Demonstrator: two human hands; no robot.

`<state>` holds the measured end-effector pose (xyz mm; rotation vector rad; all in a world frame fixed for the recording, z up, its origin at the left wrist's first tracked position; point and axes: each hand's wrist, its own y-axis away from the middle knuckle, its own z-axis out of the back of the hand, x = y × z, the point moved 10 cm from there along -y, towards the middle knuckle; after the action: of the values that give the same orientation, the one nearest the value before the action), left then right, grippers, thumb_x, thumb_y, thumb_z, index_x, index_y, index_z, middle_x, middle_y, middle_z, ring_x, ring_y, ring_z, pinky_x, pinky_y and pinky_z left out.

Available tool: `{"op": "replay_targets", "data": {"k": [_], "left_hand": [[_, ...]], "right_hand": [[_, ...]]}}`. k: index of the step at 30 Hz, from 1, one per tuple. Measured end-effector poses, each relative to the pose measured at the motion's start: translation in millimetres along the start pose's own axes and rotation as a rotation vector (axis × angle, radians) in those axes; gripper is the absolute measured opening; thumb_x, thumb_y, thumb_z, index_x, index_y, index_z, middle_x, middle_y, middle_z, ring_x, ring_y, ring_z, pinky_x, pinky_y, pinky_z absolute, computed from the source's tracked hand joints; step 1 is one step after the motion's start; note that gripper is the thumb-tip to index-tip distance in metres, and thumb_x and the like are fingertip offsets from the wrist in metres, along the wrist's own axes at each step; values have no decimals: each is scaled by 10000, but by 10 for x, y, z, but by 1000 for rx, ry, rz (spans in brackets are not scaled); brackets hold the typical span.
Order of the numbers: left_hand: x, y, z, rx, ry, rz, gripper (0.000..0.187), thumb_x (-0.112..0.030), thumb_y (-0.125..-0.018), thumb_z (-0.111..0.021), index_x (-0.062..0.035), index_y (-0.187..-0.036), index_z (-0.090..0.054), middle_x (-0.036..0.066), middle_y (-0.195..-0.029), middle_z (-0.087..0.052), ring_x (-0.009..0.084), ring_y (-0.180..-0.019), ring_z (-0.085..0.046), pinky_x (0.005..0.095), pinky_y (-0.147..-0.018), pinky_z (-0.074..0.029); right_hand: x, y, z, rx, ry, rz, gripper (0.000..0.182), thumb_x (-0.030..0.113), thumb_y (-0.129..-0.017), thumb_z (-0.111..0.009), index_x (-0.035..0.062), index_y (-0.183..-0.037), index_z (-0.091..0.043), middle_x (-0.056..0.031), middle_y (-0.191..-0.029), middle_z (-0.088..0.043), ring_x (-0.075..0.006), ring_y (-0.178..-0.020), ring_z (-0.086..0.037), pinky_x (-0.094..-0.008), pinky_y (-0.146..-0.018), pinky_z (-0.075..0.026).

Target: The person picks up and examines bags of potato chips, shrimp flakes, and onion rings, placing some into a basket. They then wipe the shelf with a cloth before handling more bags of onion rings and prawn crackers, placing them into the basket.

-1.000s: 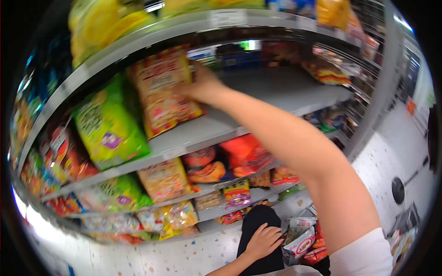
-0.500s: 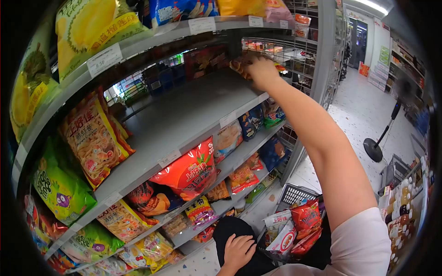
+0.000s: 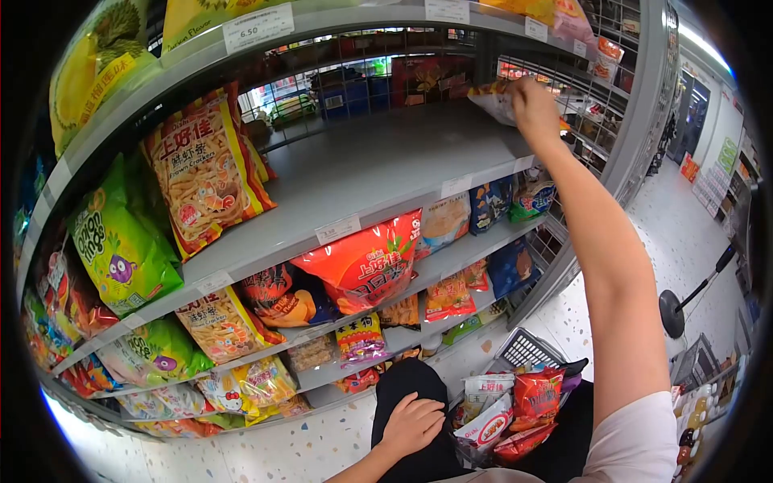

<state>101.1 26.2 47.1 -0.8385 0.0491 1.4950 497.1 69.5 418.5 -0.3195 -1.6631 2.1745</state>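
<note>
My right hand (image 3: 531, 109) reaches to the far right end of the upper grey shelf (image 3: 378, 153). Its fingers are closed on a snack bag (image 3: 491, 103) with a pale side and some yellow and orange; the hand covers part of it. My left hand (image 3: 413, 423) lies flat on my dark-clad knee (image 3: 407, 378), holding nothing. Beside that knee stands a dark shopping basket (image 3: 527, 348) with red bags (image 3: 538, 398) and a white bag (image 3: 487, 427) in it.
Prawn cracker bags (image 3: 205, 169) and a green onion-ring bag (image 3: 121, 241) stand at the shelf's left. A large red bag (image 3: 366, 266) sticks out from the shelf below. Wire mesh and a grey post (image 3: 624, 137) bound the right end. A black-based stand (image 3: 672, 314) is in the aisle.
The view has shifted, so the shelves sit further right. My right hand has turned the snack bag, and its pale side now shows. My left hand stays on the knee.
</note>
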Motion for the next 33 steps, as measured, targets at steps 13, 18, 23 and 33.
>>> {"op": "replay_targets", "data": {"k": [13,18,23,33], "left_hand": [[-118,-406,102,-131,349,89,167,-150,-830,-666,-59,-970,-667,84,-1073,-662,226,-1030,-618,393,-987,-393],[-542,-1275,333,-293,1152,195,675,-349,-917,-615,-75,-1419,-255,162,-1445,-353,302,-1253,-475,404,-1028,-374],[-865,-1477,186,-357,1484,62,550,-358,-977,-512,-113,-1407,-273,92,-1403,-431,273,-1255,-488,454,-1043,-384],[-1318,-595,-19,-281,1471,267,438,-281,-992,-491,-124,-1365,-323,91,-1324,-504,254,-1167,-559,462,-985,-461]], "right_hand": [[250,141,1701,-157,-1109,-433,226,150,-927,-613,-70,-978,-617,-117,-869,-684,-178,-784,-704,-230,-649,-558],[626,265,2360,16,-902,-389,257,222,-912,-653,-25,-983,-643,-61,-821,-686,-92,-680,-668,-203,-593,-517],[623,957,2323,290,-1078,-672,237,246,-903,-662,28,-995,-656,-34,-791,-669,-84,-644,-620,-222,-588,-497],[50,2495,2381,182,-954,-1025,256,190,-895,-652,-55,-968,-650,-64,-689,-633,-82,-521,-559,-234,-491,-466]]}}
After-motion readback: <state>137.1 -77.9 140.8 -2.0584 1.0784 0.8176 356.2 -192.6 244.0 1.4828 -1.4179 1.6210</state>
